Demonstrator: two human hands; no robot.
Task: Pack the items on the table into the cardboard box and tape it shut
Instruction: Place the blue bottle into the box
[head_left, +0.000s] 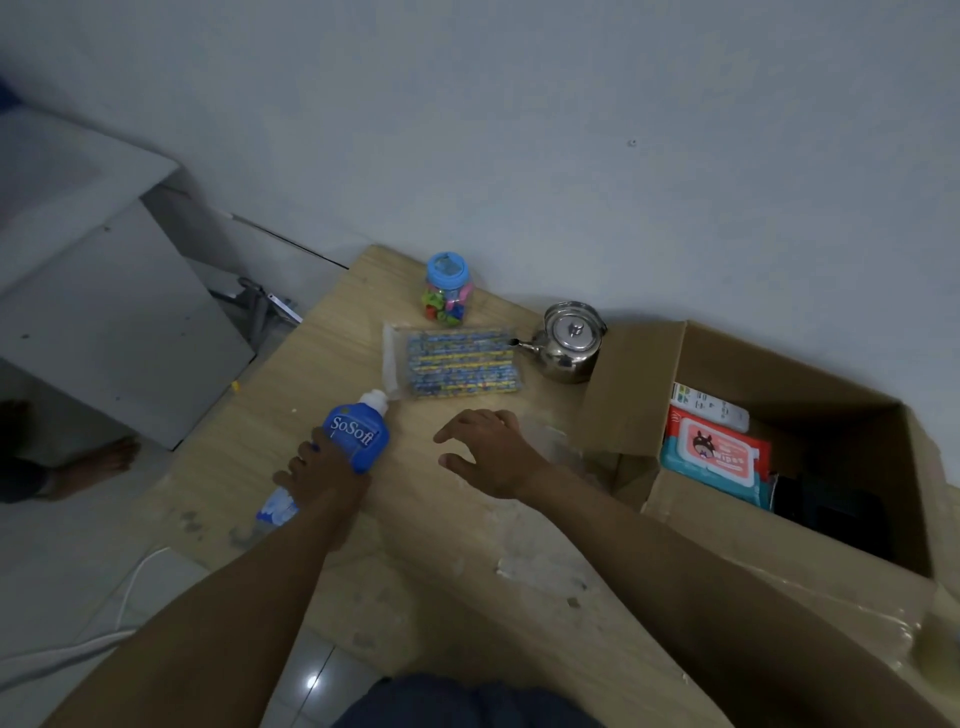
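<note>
A blue SoSoft pouch (356, 434) with a white cap lies at the table's left side, and my left hand (324, 475) grips its middle. My right hand (493, 452) hovers open over the table centre, fingers spread, holding nothing. Behind it lies a clear packet of colourful sticks (457, 366). A plastic jar with a blue lid (448, 291) stands at the far edge. A steel kettle (569, 340) stands beside the open cardboard box (634, 384) on the right. Inside the box lie a red-and-teal wipes pack (719, 454), a white remote (709, 405) and a dark item.
The wooden table (441, 571) is scuffed with pale patches. A white wall runs behind it. To the left, a white cabinet (104, 322) stands on the tiled floor, where another person's bare foot (98, 462) rests. A white cable (124, 597) trails on the floor.
</note>
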